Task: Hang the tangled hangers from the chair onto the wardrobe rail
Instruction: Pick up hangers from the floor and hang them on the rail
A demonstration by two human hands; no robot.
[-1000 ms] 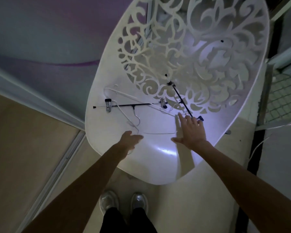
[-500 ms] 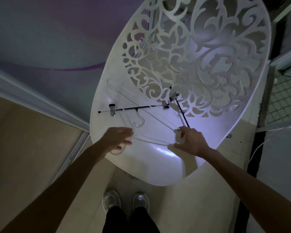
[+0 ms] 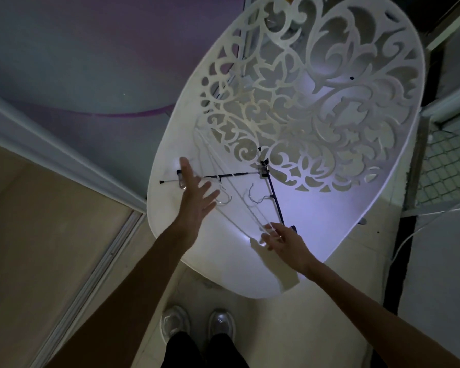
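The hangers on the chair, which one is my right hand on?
The white hanger: right hand pinches its near corner. The black clip hangers lie untouched.

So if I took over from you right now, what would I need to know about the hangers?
Left hand: open, fingers spread above the hangers, holding nothing.
Right hand: fingers pinching the near ends of the white hangers.
The white hangers and two black clip hangers lie tangled on the white chair seat.
Done: nothing hung yet.
Left: untangle them, lift them off, carry them to the wardrobe rail, which is not in view.
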